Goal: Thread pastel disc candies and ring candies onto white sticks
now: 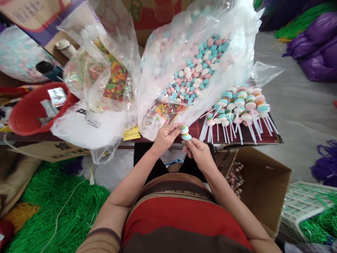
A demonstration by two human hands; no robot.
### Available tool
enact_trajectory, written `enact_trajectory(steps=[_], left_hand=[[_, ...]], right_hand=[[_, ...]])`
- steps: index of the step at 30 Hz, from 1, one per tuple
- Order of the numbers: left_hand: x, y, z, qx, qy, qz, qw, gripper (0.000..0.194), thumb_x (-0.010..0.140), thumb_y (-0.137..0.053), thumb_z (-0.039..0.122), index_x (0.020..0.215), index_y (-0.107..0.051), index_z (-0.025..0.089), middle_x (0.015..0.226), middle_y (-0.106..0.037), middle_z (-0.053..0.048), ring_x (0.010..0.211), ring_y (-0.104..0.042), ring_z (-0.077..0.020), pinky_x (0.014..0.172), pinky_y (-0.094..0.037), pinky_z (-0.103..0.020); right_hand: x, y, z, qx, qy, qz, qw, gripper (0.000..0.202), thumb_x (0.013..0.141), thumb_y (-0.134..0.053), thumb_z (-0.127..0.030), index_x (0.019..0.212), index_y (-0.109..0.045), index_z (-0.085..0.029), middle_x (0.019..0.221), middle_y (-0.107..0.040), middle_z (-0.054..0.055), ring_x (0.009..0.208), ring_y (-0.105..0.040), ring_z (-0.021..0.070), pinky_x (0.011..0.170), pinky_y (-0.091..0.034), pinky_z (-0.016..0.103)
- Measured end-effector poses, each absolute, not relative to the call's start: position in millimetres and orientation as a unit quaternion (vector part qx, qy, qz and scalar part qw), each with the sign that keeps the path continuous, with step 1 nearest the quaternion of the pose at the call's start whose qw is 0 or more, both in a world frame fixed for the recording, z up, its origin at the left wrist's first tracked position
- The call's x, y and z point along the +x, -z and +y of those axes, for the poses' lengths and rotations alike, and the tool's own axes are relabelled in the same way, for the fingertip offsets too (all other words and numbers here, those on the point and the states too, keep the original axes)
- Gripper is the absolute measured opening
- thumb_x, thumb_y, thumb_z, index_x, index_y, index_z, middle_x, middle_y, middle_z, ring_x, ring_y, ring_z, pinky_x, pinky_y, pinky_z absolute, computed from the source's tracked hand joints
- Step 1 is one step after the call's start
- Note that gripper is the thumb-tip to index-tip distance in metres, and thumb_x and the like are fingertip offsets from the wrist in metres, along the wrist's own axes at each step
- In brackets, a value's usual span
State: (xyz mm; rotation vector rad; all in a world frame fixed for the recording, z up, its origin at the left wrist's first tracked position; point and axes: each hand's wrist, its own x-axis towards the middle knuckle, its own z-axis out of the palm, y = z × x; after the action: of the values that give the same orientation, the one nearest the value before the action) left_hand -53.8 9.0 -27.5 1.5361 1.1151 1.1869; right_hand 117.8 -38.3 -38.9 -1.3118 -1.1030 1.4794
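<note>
Between my two hands is a small candy skewer point(185, 133), a short stack of blue, white and green candies. My left hand point(167, 135) pinches it at its upper left, and a thin white stick shows above those fingertips. The fingers of my right hand point(199, 151) are closed at the stack's lower end. Just behind the hands, a large clear bag point(155, 63) lies open with pink, white and blue round candies point(189, 79) inside. Small colourful ring candies point(163, 108) lie at its near edge. To the right, several stacked candy skewers point(238, 103) are piled with their white sticks pointing towards me.
Left of the big bag are another bag of ring candies point(116, 79), a bundle of yellow strips point(132, 133) and a red bowl point(21, 116). Below the table's right end stands an open cardboard box point(263, 189). Green strands point(63, 211) cover the floor at left.
</note>
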Motion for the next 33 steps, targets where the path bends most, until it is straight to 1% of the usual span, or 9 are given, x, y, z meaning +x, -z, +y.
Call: enact_trajectory(steps=[3, 5, 9, 14, 19, 23, 25, 29, 33], left_hand=[[-63.2, 14.2, 38.9, 0.614, -0.487, 0.486, 0.386, 0.037, 0.102, -0.060, 0.049, 0.113, -0.080, 0.021, 0.110, -0.083, -0.007, 0.103, -0.077, -0.0202, 0.096, -0.059, -0.032], [-68.2, 6.2, 70.6, 0.656, -0.457, 0.537, 0.269, 0.027, 0.102, -0.060, 0.035, 0.112, -0.080, 0.020, 0.112, -0.082, -0.008, 0.105, -0.075, -0.0208, 0.099, -0.056, -0.032], [-66.1, -3.2, 135.6, 0.735, -0.262, 0.613, 0.124, 0.031, 0.101, -0.051, 0.013, 0.110, -0.080, 0.018, 0.117, -0.078, -0.012, 0.113, -0.070, -0.0251, 0.102, -0.052, -0.035], [-52.1, -4.0, 170.7, 0.768, -0.110, 0.623, 0.097, 0.033, 0.100, -0.051, 0.013, 0.122, -0.075, 0.016, 0.131, -0.070, -0.016, 0.123, -0.065, -0.0287, 0.102, -0.049, -0.036], [-53.8, -0.2, 172.4, 0.746, -0.121, 0.645, 0.113, 0.030, 0.100, -0.050, 0.015, 0.121, -0.072, 0.017, 0.130, -0.071, -0.013, 0.121, -0.065, -0.0272, 0.100, -0.049, -0.036], [-51.8, -3.4, 173.2, 0.745, -0.137, 0.643, 0.112, 0.036, 0.101, -0.049, 0.021, 0.131, -0.069, 0.019, 0.128, -0.074, -0.011, 0.119, -0.067, -0.0265, 0.101, -0.049, -0.036], [-45.0, -6.2, 174.7, 0.779, -0.095, 0.611, 0.099, 0.039, 0.102, -0.047, 0.020, 0.133, -0.070, 0.018, 0.130, -0.073, -0.013, 0.123, -0.066, -0.0276, 0.102, -0.048, -0.036], [-27.8, -8.5, 180.0, 0.811, 0.035, 0.581, 0.050, 0.039, 0.101, -0.044, 0.018, 0.122, -0.077, 0.014, 0.127, -0.073, -0.018, 0.119, -0.068, -0.0322, 0.099, -0.048, -0.042], [-16.5, -5.3, 185.8, 0.816, 0.055, 0.575, 0.017, 0.041, 0.099, -0.045, 0.013, 0.130, -0.072, 0.016, 0.133, -0.072, -0.017, 0.120, -0.068, -0.0318, 0.098, -0.049, -0.043]], right_hand=[[120.8, 37.2, -36.2, -0.510, -0.598, -0.401, 0.470, 0.048, 0.085, -0.074, -0.066, 0.088, -0.075, -0.018, 0.065, -0.066, 0.000, 0.046, -0.040, 0.0074, 0.045, -0.029, 0.024], [122.5, 35.2, -37.6, -0.503, -0.605, -0.376, 0.490, 0.046, 0.085, -0.075, -0.064, 0.089, -0.075, -0.018, 0.064, -0.065, -0.001, 0.045, -0.037, 0.0071, 0.044, -0.027, 0.024], [124.5, 36.1, -42.4, -0.496, -0.612, -0.364, 0.498, 0.044, 0.086, -0.076, -0.062, 0.088, -0.075, -0.018, 0.063, -0.063, -0.002, 0.046, -0.037, 0.0068, 0.045, -0.025, 0.025], [129.3, 41.2, -43.7, -0.506, -0.601, -0.361, 0.502, 0.043, 0.087, -0.075, -0.061, 0.088, -0.075, -0.018, 0.064, -0.063, -0.002, 0.046, -0.038, 0.0071, 0.046, -0.025, 0.025], [133.4, 43.3, -42.6, -0.515, -0.593, -0.360, 0.504, 0.045, 0.087, -0.074, -0.063, 0.087, -0.075, -0.018, 0.063, -0.063, -0.001, 0.046, -0.037, 0.0073, 0.046, -0.025, 0.025], [131.1, 43.6, -42.7, -0.512, -0.602, -0.351, 0.502, 0.046, 0.086, -0.075, -0.064, 0.088, -0.075, -0.018, 0.062, -0.062, -0.002, 0.046, -0.037, 0.0078, 0.046, -0.026, 0.025], [130.3, 43.5, -42.7, -0.508, -0.608, -0.348, 0.501, 0.047, 0.085, -0.075, -0.065, 0.087, -0.075, -0.018, 0.061, -0.062, -0.002, 0.046, -0.037, 0.0076, 0.046, -0.026, 0.025], [133.2, 44.2, -41.7, -0.511, -0.600, -0.349, 0.508, 0.046, 0.087, -0.075, -0.064, 0.084, -0.074, -0.018, 0.062, -0.062, -0.002, 0.046, -0.037, 0.0070, 0.047, -0.026, 0.025], [135.2, 44.6, -39.1, -0.509, -0.598, -0.348, 0.512, 0.046, 0.088, -0.074, -0.063, 0.084, -0.074, -0.018, 0.063, -0.062, -0.001, 0.047, -0.037, 0.0067, 0.048, -0.025, 0.025]])
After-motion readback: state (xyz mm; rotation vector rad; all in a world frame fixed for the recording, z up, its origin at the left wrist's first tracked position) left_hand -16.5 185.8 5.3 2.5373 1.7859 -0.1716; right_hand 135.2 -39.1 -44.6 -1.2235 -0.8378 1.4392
